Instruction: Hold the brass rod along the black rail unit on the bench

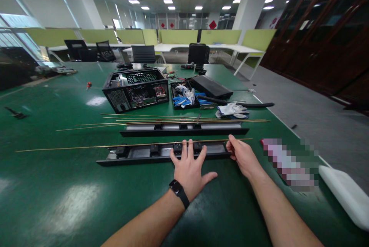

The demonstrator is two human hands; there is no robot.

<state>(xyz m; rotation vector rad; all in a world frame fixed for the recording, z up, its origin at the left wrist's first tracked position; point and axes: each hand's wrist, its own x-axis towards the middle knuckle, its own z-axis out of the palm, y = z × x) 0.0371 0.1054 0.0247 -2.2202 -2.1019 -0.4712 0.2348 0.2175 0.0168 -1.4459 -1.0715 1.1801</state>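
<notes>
A long black rail (138, 155) with several small black blocks on it lies across the green table (57, 185) in front of me. My left hand (190, 172), a black watch on its wrist, lies flat with fingers spread on the rail's near edge. My right hand (243, 156) is closed on the rail's right end, pinching a thin brass rod (86, 147) that runs along the rail's top. A second black rail (184, 129) lies just behind, with several more brass rods (144, 122) beside it.
Behind the rails stand an open black computer case (135, 89), a tray of blue and white parts (184, 96), a flat black panel (211, 86) and white work gloves (233, 110). A white object (344, 195) lies at the table's right edge. Office chairs and desks stand beyond.
</notes>
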